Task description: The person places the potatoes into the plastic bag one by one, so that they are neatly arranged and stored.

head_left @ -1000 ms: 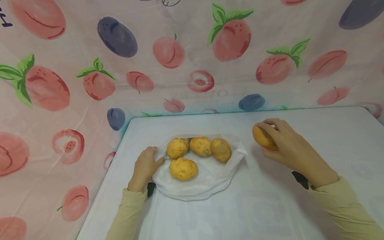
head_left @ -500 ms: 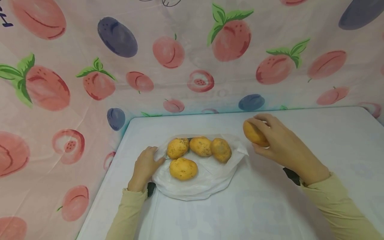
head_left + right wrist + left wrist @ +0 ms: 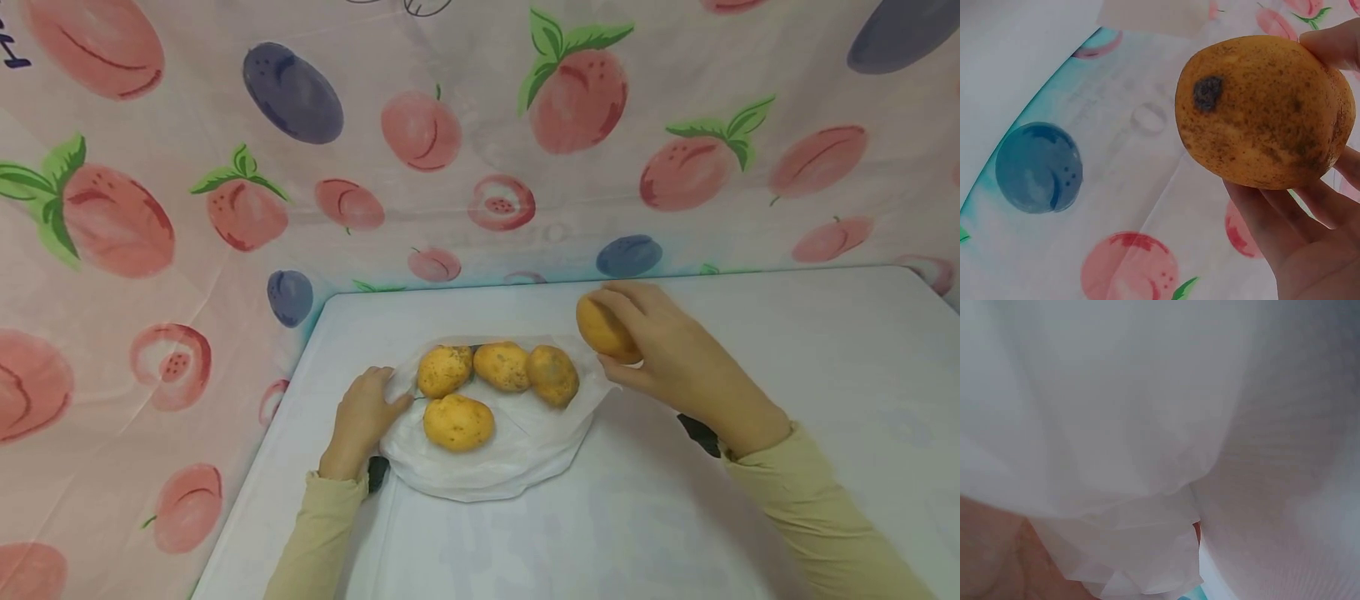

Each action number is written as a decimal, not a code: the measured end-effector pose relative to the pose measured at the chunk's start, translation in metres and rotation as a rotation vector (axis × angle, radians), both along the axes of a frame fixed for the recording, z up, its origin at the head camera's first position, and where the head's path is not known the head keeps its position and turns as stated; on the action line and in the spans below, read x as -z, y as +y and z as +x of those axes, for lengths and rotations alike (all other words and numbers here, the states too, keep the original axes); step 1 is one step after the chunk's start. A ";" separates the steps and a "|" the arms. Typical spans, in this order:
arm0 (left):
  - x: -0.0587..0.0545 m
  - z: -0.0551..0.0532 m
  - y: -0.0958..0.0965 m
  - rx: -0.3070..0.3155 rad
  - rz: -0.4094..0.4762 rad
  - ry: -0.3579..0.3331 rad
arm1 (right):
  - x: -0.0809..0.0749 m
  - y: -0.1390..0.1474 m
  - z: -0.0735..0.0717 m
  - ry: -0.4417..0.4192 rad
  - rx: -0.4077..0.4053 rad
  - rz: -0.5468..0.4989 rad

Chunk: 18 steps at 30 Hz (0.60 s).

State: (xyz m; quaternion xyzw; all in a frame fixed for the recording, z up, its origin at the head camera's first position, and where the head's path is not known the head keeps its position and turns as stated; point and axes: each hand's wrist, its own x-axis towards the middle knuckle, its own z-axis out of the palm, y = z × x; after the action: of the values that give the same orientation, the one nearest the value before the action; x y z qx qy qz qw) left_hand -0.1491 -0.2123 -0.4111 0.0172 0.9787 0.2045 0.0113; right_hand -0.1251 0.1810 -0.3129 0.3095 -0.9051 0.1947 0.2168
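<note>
My right hand [image 3: 663,350] grips a yellow-brown potato [image 3: 606,329] between thumb and fingers, over the right end of a white plastic bag [image 3: 510,479]. Up close in the right wrist view, the potato [image 3: 1260,112] has brown specks and one dark spot. At the bag's left side my left hand [image 3: 362,421] holds the rim, thumb on the inner side. Several potatoes lie in the opened bag: three in a back row, with one potato [image 3: 459,423] in front of them. Pale bag film [image 3: 1104,412] fills much of the left wrist view, hiding the left fingertips.
The bag lies on a white-covered table [image 3: 675,525]. Behind and to the left hangs a fruit-printed cloth [image 3: 465,75] that meets the table's back edge. A dark strap piece [image 3: 699,435] shows under the right wrist.
My right hand has carried the potato leftward and slightly away from me, from right of the bag to its right edge. The left hand and the potatoes in the bag stay put.
</note>
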 end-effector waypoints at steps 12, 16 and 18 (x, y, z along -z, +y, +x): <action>0.001 0.000 0.001 0.007 0.007 0.001 | 0.003 -0.026 -0.002 0.041 -0.101 -0.015; 0.001 0.000 0.000 0.005 -0.001 0.007 | 0.003 -0.036 -0.003 0.024 -0.120 -0.006; 0.001 0.000 -0.001 0.003 0.001 0.007 | 0.002 -0.041 -0.004 0.014 -0.133 -0.004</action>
State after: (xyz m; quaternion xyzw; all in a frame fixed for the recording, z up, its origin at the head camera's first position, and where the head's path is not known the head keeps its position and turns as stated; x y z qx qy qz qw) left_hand -0.1486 -0.2129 -0.4119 0.0192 0.9785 0.2051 0.0082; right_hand -0.1290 0.1397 -0.3150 0.3699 -0.8806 0.2082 0.2106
